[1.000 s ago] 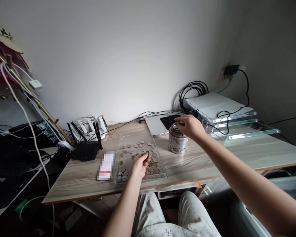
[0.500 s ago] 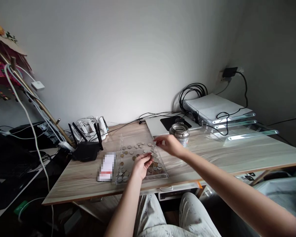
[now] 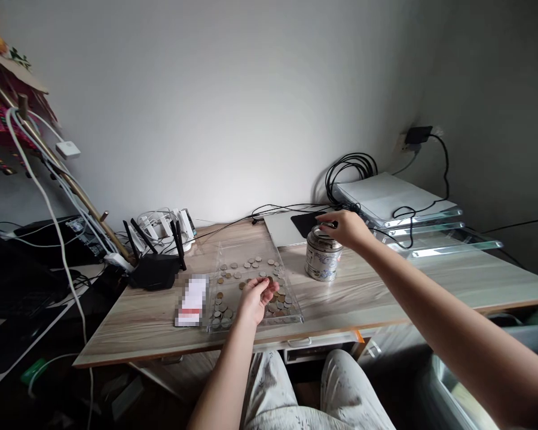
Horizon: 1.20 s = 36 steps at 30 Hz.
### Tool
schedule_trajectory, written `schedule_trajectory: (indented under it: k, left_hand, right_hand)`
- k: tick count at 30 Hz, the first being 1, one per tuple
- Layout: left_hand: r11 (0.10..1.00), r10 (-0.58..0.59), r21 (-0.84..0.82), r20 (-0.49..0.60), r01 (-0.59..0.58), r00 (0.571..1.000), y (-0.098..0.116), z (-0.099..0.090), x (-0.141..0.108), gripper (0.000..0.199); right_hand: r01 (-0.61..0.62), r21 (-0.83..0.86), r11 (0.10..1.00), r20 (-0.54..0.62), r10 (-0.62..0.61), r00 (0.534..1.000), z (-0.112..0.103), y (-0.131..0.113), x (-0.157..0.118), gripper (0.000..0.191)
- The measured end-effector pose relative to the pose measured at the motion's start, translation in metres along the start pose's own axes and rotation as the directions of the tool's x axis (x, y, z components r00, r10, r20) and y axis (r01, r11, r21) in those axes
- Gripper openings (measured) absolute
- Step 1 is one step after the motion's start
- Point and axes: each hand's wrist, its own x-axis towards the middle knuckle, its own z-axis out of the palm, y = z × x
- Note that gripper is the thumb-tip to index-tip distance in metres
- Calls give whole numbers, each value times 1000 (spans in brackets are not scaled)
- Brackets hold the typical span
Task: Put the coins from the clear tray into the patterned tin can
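My left hand (image 3: 254, 298) is over a clear plastic tray (image 3: 255, 249), its thumb and fingers closed on a coin (image 3: 270, 280). Several silver and brownish coins (image 3: 223, 307) lie spread in the tray, some of them behind this hand. To the right of the tray stands an upright metal tin (image 3: 321, 261) with a patterned side and a silvery top. My right hand (image 3: 346, 227) is at the tin's top, fingers pinched together; whatever is between them is too small to make out.
A black router (image 3: 155, 272) and a blurred white-and-red item (image 3: 192, 301) are left of the tray. Behind the tin lies a silver panel (image 3: 283, 229) with a black patch. Stacked clear trays (image 3: 430, 230), coiled black cable (image 3: 350, 160) and loose wires occupy the back right.
My right hand has gone from above the tray's right edge to the tin's top, right and slightly up. My left hand stays over the tray, and a coin now shows at its fingertips.
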Motion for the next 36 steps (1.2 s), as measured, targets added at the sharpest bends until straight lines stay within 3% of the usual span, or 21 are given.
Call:
schedule_trajectory:
  k: [2,6,10,12,14,16,18,21,25,28,30,32,34,36]
  left_hand:
    - [1000,2,27,5,-2,1000,0,-1,1,13]
    - [1000,25,-1,31,-25,999,-2,-2,3,15]
    - [1000,28,-4,74,-28,997,-2,-2,4,12]
    - [1000,6,15,59,-7,998,-1,-1,3,9]
    - [999,-30,27,10,30,999,1,0,2,13]
    - [997,-66,34,-28,67,997,1,1,1,21]
    - [995,-83,48,-34,85,996,1,1,1,27]
    - [996,-71,61,-13,72,997,-1,2,0,29]
    - [995,-56,89,36,53,998,-3,2,-2,18]
    - [986,-54,159,70,42,996,-2,3,-3,15]
    - [982,-21,189,72,7,997,-2,4,-2,19]
    - [980,24,193,70,-37,997,-3,4,-1,22]
    - [981,50,186,71,-62,996,-4,4,0,24]
    - [982,62,176,61,-71,996,-4,3,2,24]
  right_hand:
    - [96,58,994,-36,-94,995,12,-26,-15,25]
    - [265,203,943,233,-309,922,57,-78,-54,25]
    - [251,225,941,323,-315,892,88,-97,-64,14]
    - [232,281,931,324,-320,890,84,-89,-53,13]
    - [203,312,928,260,-289,921,69,-73,-36,14]
    - [140,259,956,139,-181,974,48,-49,-18,17]
    - [46,141,989,52,-54,997,27,-22,-4,18]
    - [-47,-32,998,81,50,995,8,11,5,15]
    - [6,-79,997,153,6,988,1,26,4,14]
    - [59,-31,998,-19,-60,998,5,5,-8,19]
    - [102,51,993,-49,-99,994,16,-20,-22,22]
    - [167,178,970,114,-188,976,34,-48,-40,23]
    - [218,257,942,271,-286,919,55,-71,-57,25]
    - [235,266,935,340,-319,885,73,-86,-68,23]
